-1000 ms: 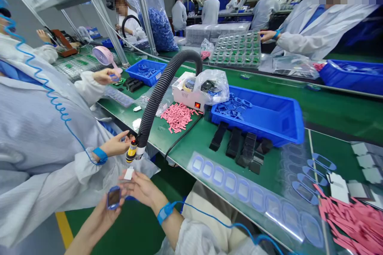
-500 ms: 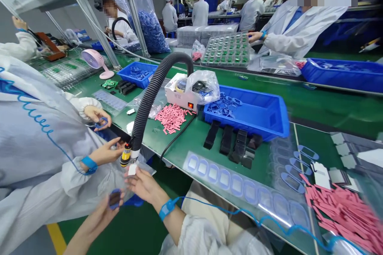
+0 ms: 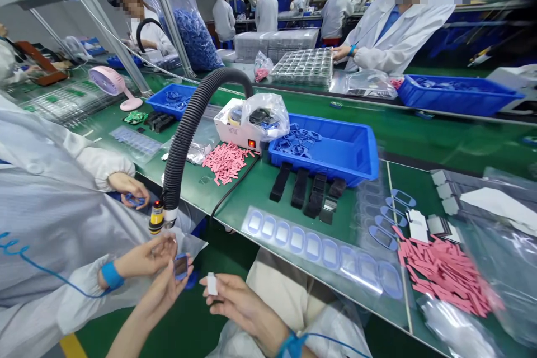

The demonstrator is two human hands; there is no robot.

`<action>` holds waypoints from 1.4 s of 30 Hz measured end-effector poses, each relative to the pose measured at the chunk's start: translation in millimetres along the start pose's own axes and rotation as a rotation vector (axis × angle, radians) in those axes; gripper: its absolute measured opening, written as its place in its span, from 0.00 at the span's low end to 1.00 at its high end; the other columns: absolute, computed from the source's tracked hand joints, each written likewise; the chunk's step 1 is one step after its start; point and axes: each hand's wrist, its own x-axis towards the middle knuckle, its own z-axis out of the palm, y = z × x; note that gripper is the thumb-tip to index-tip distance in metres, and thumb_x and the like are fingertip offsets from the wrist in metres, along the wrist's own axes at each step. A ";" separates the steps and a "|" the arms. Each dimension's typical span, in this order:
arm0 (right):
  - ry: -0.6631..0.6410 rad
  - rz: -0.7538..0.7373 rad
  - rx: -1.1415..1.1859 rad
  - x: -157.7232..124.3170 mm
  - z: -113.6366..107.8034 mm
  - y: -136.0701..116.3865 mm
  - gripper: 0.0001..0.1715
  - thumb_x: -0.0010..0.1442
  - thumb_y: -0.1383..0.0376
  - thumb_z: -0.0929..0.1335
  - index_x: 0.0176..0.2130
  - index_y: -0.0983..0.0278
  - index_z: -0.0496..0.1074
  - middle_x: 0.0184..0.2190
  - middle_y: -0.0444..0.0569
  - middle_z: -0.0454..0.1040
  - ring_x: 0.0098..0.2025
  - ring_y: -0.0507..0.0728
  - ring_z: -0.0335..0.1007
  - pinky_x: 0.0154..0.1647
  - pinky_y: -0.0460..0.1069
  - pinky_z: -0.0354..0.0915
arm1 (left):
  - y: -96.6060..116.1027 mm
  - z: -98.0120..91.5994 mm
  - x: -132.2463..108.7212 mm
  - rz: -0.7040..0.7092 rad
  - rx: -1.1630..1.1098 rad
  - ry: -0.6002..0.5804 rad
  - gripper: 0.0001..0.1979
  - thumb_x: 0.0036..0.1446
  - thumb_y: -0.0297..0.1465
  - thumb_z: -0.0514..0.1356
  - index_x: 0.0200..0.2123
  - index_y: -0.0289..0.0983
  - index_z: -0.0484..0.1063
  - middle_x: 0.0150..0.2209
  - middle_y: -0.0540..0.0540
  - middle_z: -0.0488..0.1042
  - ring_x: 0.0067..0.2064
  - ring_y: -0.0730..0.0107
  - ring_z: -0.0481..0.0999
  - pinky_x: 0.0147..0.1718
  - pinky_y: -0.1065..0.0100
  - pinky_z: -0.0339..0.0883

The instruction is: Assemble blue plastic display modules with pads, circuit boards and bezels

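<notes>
head camera, and all the action sits below the black hose (image 3: 179,148)! the left hand (image 3: 164,288) has a blue-framed screen (image 3: 180,267) in its grasp, fingers curled about the rim, just under the hose's mouth. a co-worker's hand (image 3: 145,255) is right beside it, fingertips up close; whether they touch the screen, it's impossible to tell. lower, to the right of the hose's mouth, the right hand (image 3: 239,297) pinches a small white piece (image 3: 212,284) between thumb and fingers, apart from the screen. the step in hand, by the look of it, is managing two small parts at once, one per hand, in tight quarters. and the next move? it seems to call for a light hold on the edges, with those neighbouring fingers beneath the hose kept from bumping the screen.
</notes>
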 end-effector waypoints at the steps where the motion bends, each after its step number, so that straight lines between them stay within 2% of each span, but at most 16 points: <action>1: 0.021 -0.034 0.027 -15.0 -1.9 -9.2 0.18 0.56 0.57 0.71 0.42 0.68 0.73 0.33 0.46 0.74 0.32 0.49 0.70 0.34 0.45 0.67 | -6.8 7.2 -6.0 -0.023 -0.005 -0.032 0.11 0.50 0.22 0.66 0.40 0.32 0.76 0.33 0.42 0.83 0.34 0.64 0.82 0.32 0.73 0.76; 5: 0.065 -0.179 0.109 -67.8 -2.5 -57.0 0.27 0.46 0.56 0.76 0.43 0.64 0.74 0.34 0.47 0.75 0.34 0.50 0.72 0.36 0.45 0.66 | -33.0 52.8 -37.4 -0.103 -0.035 -0.156 0.18 0.40 0.33 0.72 0.36 0.33 0.79 0.35 0.41 0.82 0.38 0.60 0.81 0.36 0.70 0.75; 8: 0.083 -0.318 0.137 -103.0 2.7 -94.5 0.28 0.43 0.57 0.78 0.44 0.60 0.72 0.33 0.45 0.75 0.34 0.51 0.71 0.36 0.45 0.66 | -48.5 101.9 -62.3 -0.116 -0.077 -0.357 0.15 0.43 0.35 0.70 0.36 0.37 0.79 0.36 0.44 0.82 0.39 0.64 0.81 0.37 0.72 0.74; 11: 0.078 -0.454 0.137 -134.5 9.2 -119.9 0.24 0.45 0.55 0.76 0.42 0.58 0.71 0.30 0.45 0.74 0.31 0.51 0.70 0.32 0.45 0.66 | -60.1 148.7 -83.3 -0.054 -0.082 -0.557 0.16 0.44 0.39 0.69 0.36 0.38 0.80 0.35 0.45 0.81 0.39 0.64 0.80 0.36 0.72 0.73; 15: 0.068 -0.619 0.085 -164.6 12.6 -130.1 0.20 0.52 0.54 0.72 0.43 0.57 0.71 0.30 0.48 0.73 0.29 0.52 0.68 0.27 0.45 0.65 | -74.6 194.7 -104.0 0.037 -0.104 -0.695 0.17 0.45 0.40 0.68 0.38 0.40 0.79 0.36 0.45 0.81 0.38 0.67 0.79 0.36 0.73 0.71; 20: 0.088 -0.729 0.051 -188.0 10.2 -131.9 0.15 0.57 0.54 0.68 0.42 0.57 0.74 0.27 0.47 0.73 0.26 0.49 0.67 0.28 0.44 0.65 | -90.4 235.0 -123.5 -0.010 -0.122 -0.690 0.16 0.45 0.40 0.68 0.38 0.42 0.79 0.37 0.48 0.82 0.39 0.70 0.79 0.39 0.74 0.70; 23: 0.085 -0.782 0.059 -200.0 9.1 -135.4 0.12 0.59 0.56 0.67 0.40 0.57 0.75 0.29 0.46 0.73 0.26 0.48 0.68 0.30 0.42 0.67 | -97.1 250.1 -130.3 -0.058 -0.130 -0.713 0.14 0.48 0.39 0.67 0.39 0.43 0.79 0.38 0.50 0.82 0.40 0.72 0.79 0.41 0.76 0.69; 27: 0.131 -0.814 0.055 -214.2 9.4 -140.2 0.12 0.60 0.56 0.66 0.39 0.58 0.76 0.30 0.46 0.75 0.28 0.48 0.70 0.31 0.41 0.69 | -103.7 257.3 -132.9 -0.101 -0.127 -0.775 0.13 0.49 0.38 0.66 0.40 0.43 0.79 0.40 0.51 0.82 0.41 0.73 0.79 0.42 0.77 0.69; 29: 0.214 -0.843 -0.015 -222.0 10.3 -141.9 0.12 0.59 0.56 0.67 0.40 0.57 0.76 0.30 0.47 0.76 0.27 0.49 0.72 0.30 0.43 0.70 | -105.8 257.8 -133.5 -0.109 -0.115 -0.769 0.13 0.49 0.38 0.66 0.40 0.43 0.79 0.40 0.51 0.82 0.42 0.72 0.79 0.42 0.76 0.70; 31: 0.360 -0.900 -0.158 -231.2 11.5 -142.8 0.14 0.59 0.54 0.67 0.41 0.57 0.76 0.29 0.48 0.77 0.28 0.52 0.74 0.29 0.46 0.72 | -107.5 258.4 -134.6 -0.116 -0.092 -0.754 0.13 0.49 0.38 0.66 0.40 0.43 0.79 0.41 0.50 0.82 0.43 0.71 0.79 0.42 0.75 0.70; 34: 0.621 -1.052 -0.526 -245.4 13.9 -143.0 0.14 0.59 0.54 0.67 0.42 0.57 0.75 0.30 0.48 0.79 0.32 0.56 0.77 0.31 0.49 0.74 | -109.8 260.4 -136.7 -0.115 -0.065 -0.744 0.13 0.50 0.38 0.66 0.41 0.43 0.78 0.43 0.50 0.81 0.45 0.70 0.78 0.44 0.74 0.70; 37: 0.855 -1.250 -1.015 -255.9 17.0 -143.0 0.12 0.59 0.61 0.68 0.45 0.57 0.74 0.36 0.48 0.79 0.38 0.58 0.77 0.36 0.51 0.74 | -112.4 263.0 -137.1 -0.107 -0.057 -0.762 0.13 0.50 0.37 0.66 0.41 0.44 0.78 0.44 0.50 0.81 0.46 0.70 0.78 0.46 0.75 0.69; 39: 0.917 -1.284 -1.410 -260.4 18.7 -143.4 0.13 0.58 0.66 0.69 0.45 0.60 0.74 0.38 0.49 0.79 0.42 0.59 0.76 0.42 0.53 0.72 | -114.3 264.0 -135.7 -0.087 -0.044 -0.781 0.13 0.50 0.36 0.67 0.41 0.45 0.78 0.44 0.50 0.81 0.46 0.71 0.78 0.46 0.76 0.68; 42: 0.906 -1.172 -1.899 -265.2 20.4 -143.5 0.13 0.55 0.70 0.70 0.43 0.62 0.75 0.38 0.48 0.80 0.45 0.59 0.75 0.48 0.53 0.67 | -117.5 263.9 -132.1 -0.037 -0.009 -0.798 0.14 0.49 0.36 0.67 0.41 0.44 0.78 0.44 0.50 0.81 0.46 0.72 0.78 0.46 0.77 0.67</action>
